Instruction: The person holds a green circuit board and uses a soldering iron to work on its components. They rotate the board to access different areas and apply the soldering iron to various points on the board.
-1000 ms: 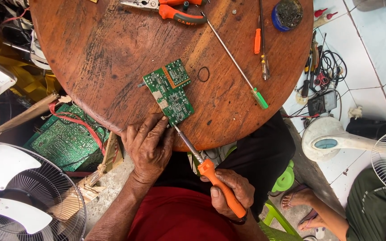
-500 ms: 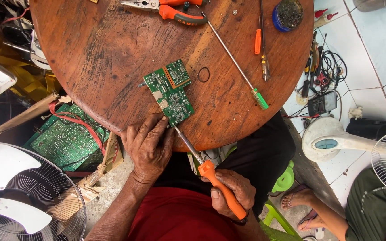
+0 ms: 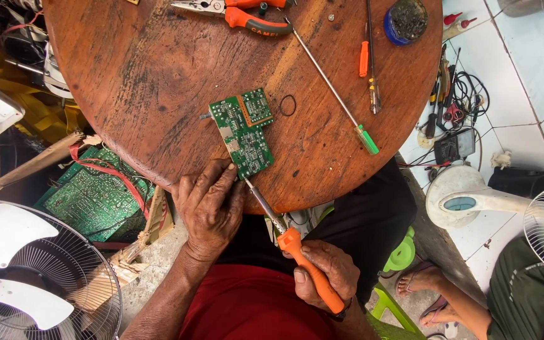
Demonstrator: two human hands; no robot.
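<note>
From the head camera I see my left hand (image 3: 209,204) lying on the near edge of the round wooden table (image 3: 127,75), fingers spread and pressing the near end of the green circuit board (image 3: 243,129) flat. My right hand (image 3: 325,271) is closed tight around the orange handle of the soldering iron (image 3: 284,233), whose metal tip meets the board's near corner, just beside my left fingertips. Compared with a second ago, almost nothing has shifted: board, hands and iron sit in the same places, so the tip seems to be dwelling on one spot. Farther up the table lie orange-handled pliers (image 3: 247,12), a long green-handled screwdriver (image 3: 335,88) and a small tin (image 3: 405,19). A white fan (image 3: 467,201) stands to the right.
</note>
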